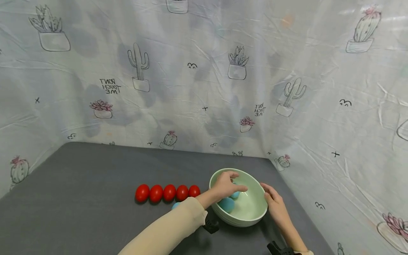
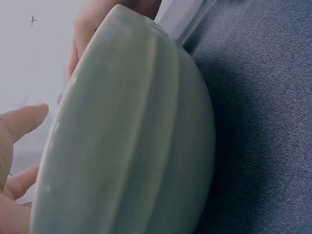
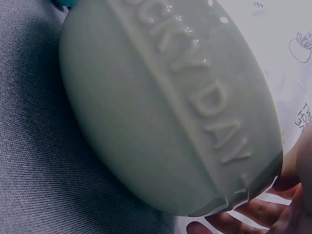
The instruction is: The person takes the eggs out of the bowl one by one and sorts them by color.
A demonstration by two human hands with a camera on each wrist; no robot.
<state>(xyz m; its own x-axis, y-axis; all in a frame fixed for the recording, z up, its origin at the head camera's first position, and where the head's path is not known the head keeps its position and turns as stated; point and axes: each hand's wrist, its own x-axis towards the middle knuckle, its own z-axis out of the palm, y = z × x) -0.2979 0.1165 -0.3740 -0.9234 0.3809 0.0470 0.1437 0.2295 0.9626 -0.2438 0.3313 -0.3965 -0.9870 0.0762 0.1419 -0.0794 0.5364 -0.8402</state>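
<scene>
A pale green bowl (image 1: 248,209) stands toward the right of the grey surface. Inside it lie a blue ball-like piece (image 1: 226,204) and another blue piece (image 1: 235,194), partly covered by my left hand (image 1: 225,186). That hand reaches over the bowl's near-left rim, thumb and fingers spread apart, with nothing seen between them. My right hand (image 1: 276,205) holds the bowl's right side, its fingers curved along the outer wall (image 3: 146,122) in the right wrist view. Raised letters mark this wall. The left wrist view shows the bowl's ribbed side (image 2: 131,126).
Several red egg-shaped pieces (image 1: 169,193) form a row left of the bowl. Just below the row, a blue piece (image 1: 175,205) is mostly hidden by the left sleeve (image 1: 172,226). A cactus-print sheet (image 1: 191,106) encloses the grey tabletop (image 1: 79,198) at the back and sides.
</scene>
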